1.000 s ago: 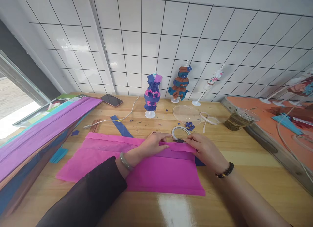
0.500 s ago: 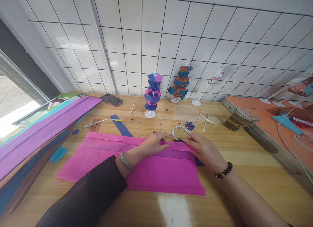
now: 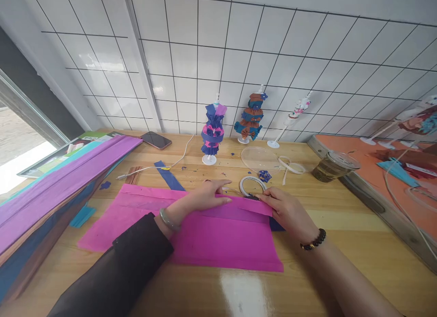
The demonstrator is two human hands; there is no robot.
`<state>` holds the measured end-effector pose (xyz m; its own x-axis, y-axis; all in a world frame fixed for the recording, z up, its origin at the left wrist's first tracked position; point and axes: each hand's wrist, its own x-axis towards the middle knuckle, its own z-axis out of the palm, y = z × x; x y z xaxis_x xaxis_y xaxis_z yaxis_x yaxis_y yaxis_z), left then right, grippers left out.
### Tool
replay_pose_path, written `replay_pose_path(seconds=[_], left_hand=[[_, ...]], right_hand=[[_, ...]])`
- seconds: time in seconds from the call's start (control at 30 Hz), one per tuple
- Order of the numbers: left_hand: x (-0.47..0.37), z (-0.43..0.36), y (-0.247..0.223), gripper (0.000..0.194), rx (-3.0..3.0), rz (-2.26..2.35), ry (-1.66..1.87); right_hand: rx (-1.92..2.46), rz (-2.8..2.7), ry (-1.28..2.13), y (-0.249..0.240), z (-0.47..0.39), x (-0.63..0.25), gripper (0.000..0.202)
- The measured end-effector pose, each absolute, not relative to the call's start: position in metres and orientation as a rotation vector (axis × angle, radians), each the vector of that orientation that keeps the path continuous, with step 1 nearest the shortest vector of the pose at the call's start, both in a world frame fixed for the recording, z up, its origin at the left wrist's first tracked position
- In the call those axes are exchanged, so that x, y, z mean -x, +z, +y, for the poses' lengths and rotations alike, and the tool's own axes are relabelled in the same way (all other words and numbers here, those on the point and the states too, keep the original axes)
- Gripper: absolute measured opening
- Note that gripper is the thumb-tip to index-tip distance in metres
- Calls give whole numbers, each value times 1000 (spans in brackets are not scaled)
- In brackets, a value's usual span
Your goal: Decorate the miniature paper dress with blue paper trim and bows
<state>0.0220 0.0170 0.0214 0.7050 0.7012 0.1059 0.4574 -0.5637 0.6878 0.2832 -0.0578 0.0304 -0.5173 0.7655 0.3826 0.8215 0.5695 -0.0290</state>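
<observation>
Your pink sheet (image 3: 221, 239) lies flat on the wooden table (image 3: 211, 292), its far edge turned over into a narrow fold; take it as the centre of a clock face, with twelve toward the tiled wall (image 3: 191, 80).

Your left hand (image 3: 201, 196) rests on the fold near twelve, thumb and forefinger spread apart, the forefinger pointing along the edge. Your right hand (image 3: 288, 210) is at the far right corner, about two o'clock, its thumb and fingers pinched together on the fold. A small dark item sits at those fingertips, too small to make out.

Just beyond the sheet at two o'clock you have a white ring-shaped roll (image 3: 242, 186). A dark blue piece (image 3: 277, 225) shows from under the sheet at three, and a blue strip (image 3: 170, 177) lies between eleven and twelve. A turquoise piece (image 3: 82, 216) is at nine, near the long purple sheets (image 3: 78, 178) toward ten.

Farther out, your phone (image 3: 156, 140) lies at eleven. A stand dressed in blue and pink (image 3: 213, 135) is upright near twelve, one in brown and teal (image 3: 251, 119) at one. Past the clear disc (image 3: 261, 159) and pale ribbon (image 3: 293, 166), a lidded cup (image 3: 331, 169) stands at two.
</observation>
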Motion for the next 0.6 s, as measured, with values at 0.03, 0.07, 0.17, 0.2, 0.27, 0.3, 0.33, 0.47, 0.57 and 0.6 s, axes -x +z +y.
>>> replay_pose_path(seconds=[0.03,0.07,0.17,0.2,0.27,0.3,0.33,0.47,0.57,0.6], left_hand=[[-19,20,22,61,-2227,871,480],[-16,23,21,61,-2192,860,472],[-12,28,18,56,-2097,825,456],[-12,30,16,56,-2075,814,456],[-11,31,14,56,-2051,797,465],[-11,32,13,56,-2048,789,469],[-11,32,13,57,-2046,783,471],[-11,33,13,60,-2038,774,467],[-11,33,14,60,-2018,756,476],[-11,33,14,60,-2014,750,479]], right_hand=[[1294,-2450,-223,30,-58,-283,27],[1293,-2449,-226,31,-58,-283,27],[1284,-2445,-233,30,-58,-280,28],[1284,-2446,-230,30,-57,-279,29],[1297,-2450,-217,31,-57,-277,30],[1304,-2453,-206,31,-56,-276,31],[1309,-2454,-195,31,-56,-274,31],[1299,-2471,-168,31,-54,-271,28],[1295,-2484,-165,29,-52,-269,28],[1296,-2486,-156,28,-51,-269,29]])
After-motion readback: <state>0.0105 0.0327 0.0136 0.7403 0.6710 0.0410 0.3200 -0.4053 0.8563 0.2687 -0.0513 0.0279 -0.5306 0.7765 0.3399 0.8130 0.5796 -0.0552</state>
